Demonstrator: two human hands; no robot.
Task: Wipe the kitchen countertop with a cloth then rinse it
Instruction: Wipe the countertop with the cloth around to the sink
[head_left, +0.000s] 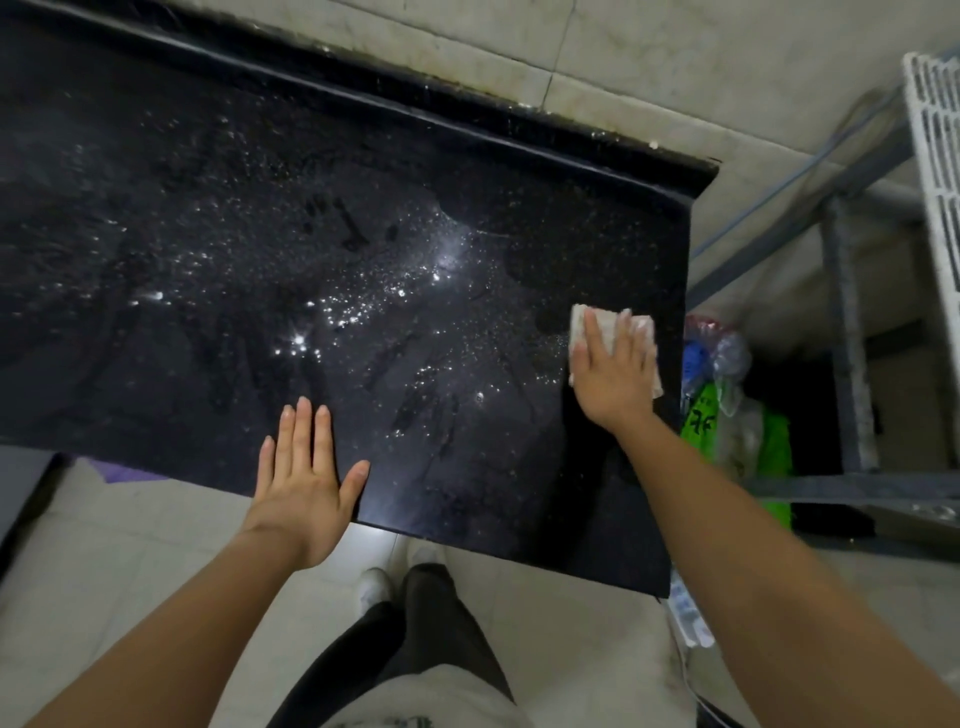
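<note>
Straight, close-set fingers (596, 338) of the right hand (613, 366) press flat on a pale, folded square wiping cloth (643, 328) at middle right of the frame; nothing is pinched or gripped, the palm simply bears down. The left hand (301, 480) rests at lower centre, fingers straight and slightly fanned, thumb out, on the front edge of the black speckled stone countertop (234, 218), holding nothing.

The cloth lies directly under the right hand, close to the slab's right end; the left hand is well apart from it. The countertop's long axis runs from the left of the frame to the right, and beads of water (363, 304) glint across its middle, left of the cloth, so any coming stroke would likely sweep leftward from the fingers; wiping looks under way, rinsing not yet begun, and no sink or tap is in view.

Beyond the slab's right end sit crumpled clear plastic bags (724, 353) and a bright green bag (774, 441) bearing black marks too broken to read; a grey metal shelf frame (847, 338) stands behind them, a white slatted rack (935, 156) at upper right. Pale wall tiles (675, 62) back the counter; dark trousers (431, 613) show at the bottom.
</note>
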